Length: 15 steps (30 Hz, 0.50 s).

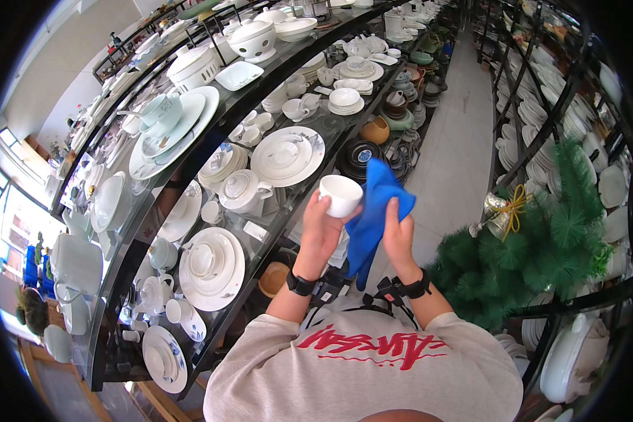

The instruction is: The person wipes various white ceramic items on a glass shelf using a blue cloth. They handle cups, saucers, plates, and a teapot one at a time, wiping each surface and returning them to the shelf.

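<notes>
A small white ceramic cup (pixel 341 195) is in my left hand (pixel 320 229), its thumb against the cup's side and its rim tilted up. Just to the right, a bright blue cloth (pixel 374 211) hangs from my right hand (pixel 399 232), pinched between thumb and fingers. The cloth's left edge lies close beside the cup; whether they touch, I cannot tell. Left of the cup, on the glass shelf, are a white lidded teapot (pixel 241 191) and a stack of white plates (pixel 288 156). Both wrists wear black bands.
Black-framed shelves (pixel 211 343) crowded with white dishes run along the left. More plate-filled racks stand on the right. An artificial green fir branch (pixel 517 253) with silver bells (pixel 498 213) juts out near my right arm. A pale floor aisle (pixel 453 132) runs between the shelves.
</notes>
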Available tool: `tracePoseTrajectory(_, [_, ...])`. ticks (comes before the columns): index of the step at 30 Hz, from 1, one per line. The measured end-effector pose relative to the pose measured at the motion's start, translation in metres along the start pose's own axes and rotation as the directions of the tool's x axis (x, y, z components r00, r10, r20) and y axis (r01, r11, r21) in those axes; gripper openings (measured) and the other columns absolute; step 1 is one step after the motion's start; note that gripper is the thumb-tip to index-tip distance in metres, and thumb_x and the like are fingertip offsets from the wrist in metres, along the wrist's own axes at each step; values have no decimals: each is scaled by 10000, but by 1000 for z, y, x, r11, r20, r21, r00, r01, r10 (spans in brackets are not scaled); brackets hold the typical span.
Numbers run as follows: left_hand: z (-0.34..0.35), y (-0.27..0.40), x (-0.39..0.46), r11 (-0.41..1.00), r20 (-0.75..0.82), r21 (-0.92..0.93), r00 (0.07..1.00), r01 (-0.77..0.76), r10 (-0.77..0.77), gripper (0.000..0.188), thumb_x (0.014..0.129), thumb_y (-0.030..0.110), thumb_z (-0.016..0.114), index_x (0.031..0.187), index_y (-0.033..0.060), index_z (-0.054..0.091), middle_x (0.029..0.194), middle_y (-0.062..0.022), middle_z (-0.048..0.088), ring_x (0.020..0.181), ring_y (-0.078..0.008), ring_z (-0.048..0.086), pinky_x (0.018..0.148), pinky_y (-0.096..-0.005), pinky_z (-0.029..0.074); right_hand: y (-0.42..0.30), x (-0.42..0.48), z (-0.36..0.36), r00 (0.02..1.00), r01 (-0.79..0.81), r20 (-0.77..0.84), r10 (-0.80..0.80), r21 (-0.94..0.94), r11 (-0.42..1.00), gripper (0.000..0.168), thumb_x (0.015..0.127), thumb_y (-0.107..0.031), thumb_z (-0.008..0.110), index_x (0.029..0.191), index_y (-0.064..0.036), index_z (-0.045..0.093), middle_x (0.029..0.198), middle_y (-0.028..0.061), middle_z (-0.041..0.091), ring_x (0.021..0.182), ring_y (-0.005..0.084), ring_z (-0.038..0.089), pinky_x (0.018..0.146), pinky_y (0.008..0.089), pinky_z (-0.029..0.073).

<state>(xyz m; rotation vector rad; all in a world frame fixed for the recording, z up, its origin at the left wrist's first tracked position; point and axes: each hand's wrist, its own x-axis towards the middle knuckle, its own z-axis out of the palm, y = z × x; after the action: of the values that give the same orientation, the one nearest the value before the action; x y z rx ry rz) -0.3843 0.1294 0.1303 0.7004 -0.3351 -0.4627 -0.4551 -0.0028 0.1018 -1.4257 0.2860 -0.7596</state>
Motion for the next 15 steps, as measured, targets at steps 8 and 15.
tracePoseTrajectory(8, [4, -2, -1, 989, 59, 103, 993, -109, 103, 523, 927, 290, 503, 1357, 48, 328, 1287, -110, 491, 1157, -224, 519, 935, -370, 449, -32, 4, 9, 776, 601, 424, -467, -268, 753, 283, 902, -131, 560, 1140, 21, 547, 1242, 234, 513, 1123, 382, 504, 953, 440, 411])
tracePoseTrajectory(15, [-5, 5, -7, 770, 224, 595, 968, -230, 116, 530, 836, 93, 596, 1318, 28, 386, 1248, -118, 493, 1139, -187, 496, 972, -316, 400, -13, -1, 3, 664, 636, 710, -234, -373, 676, 320, 822, -89, 610, 1091, 66, 531, 1190, 266, 537, 1012, 449, 544, 867, 476, 459])
